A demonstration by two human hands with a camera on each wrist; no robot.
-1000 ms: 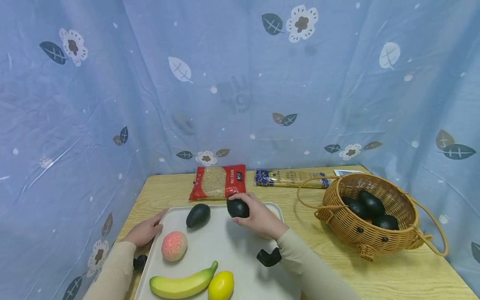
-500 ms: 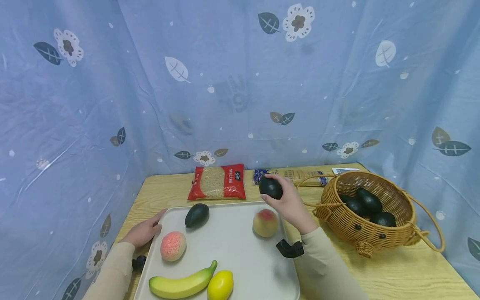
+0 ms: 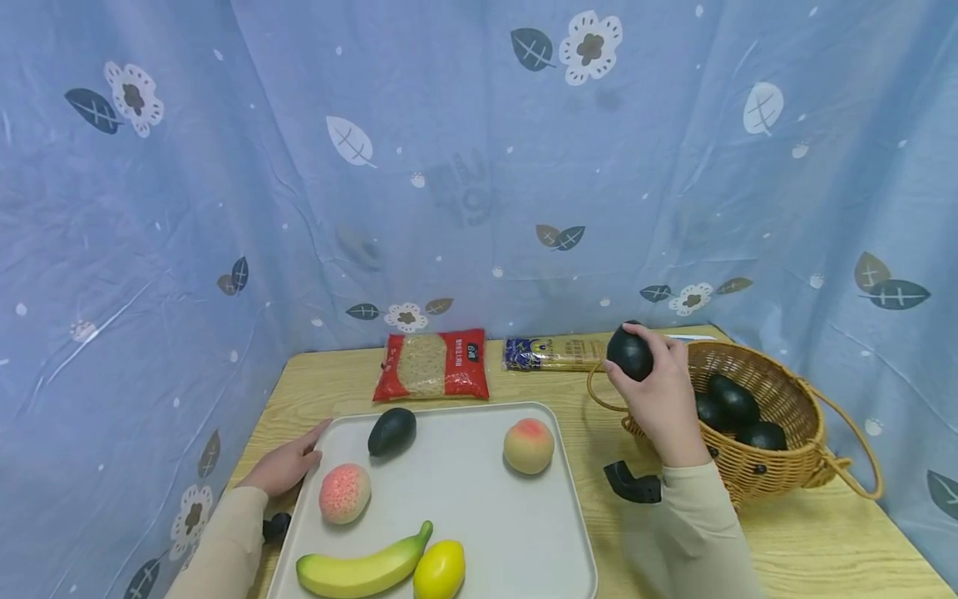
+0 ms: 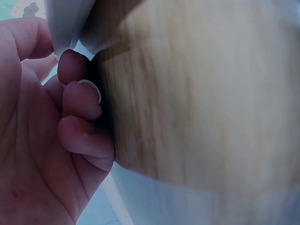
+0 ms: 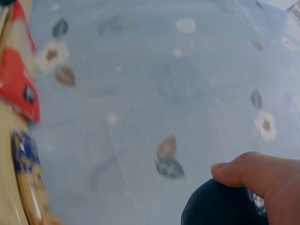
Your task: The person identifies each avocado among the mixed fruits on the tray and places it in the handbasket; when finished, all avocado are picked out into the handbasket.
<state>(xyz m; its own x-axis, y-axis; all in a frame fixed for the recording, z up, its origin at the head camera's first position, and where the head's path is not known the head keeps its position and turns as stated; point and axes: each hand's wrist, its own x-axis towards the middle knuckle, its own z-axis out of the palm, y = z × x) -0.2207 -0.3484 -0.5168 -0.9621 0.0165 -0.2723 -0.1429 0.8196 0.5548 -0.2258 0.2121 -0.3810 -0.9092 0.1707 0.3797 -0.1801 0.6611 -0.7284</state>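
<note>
My right hand [image 3: 664, 403] grips a dark avocado [image 3: 629, 353] in the air, in front of the basket's left handle. In the right wrist view the thumb lies over the avocado [image 5: 213, 206]. My left hand [image 3: 284, 463] holds the left rim of the white tray [image 3: 479, 507]; the left wrist view shows curled fingertips [image 4: 82, 101] beside the tray's edge [image 4: 68, 23]. On the tray lie another avocado [image 3: 392, 432], a pink peach [image 3: 345, 493], a yellow-red peach [image 3: 528, 446], a banana [image 3: 362, 570] and a lemon [image 3: 439, 571].
A wicker basket [image 3: 786, 474] with several avocados [image 3: 733, 399] stands at the right, partly behind my right hand. At the back of the wooden table [image 3: 337, 378] lie a red bag of dry food [image 3: 432, 364] and a long pasta pack [image 3: 554, 353]. A blue curtain hangs close behind.
My right hand has carried the avocado from over the tray's back to the right, up to the basket's left side. The yellow-red peach has come into view. My left hand stays at the rim.
</note>
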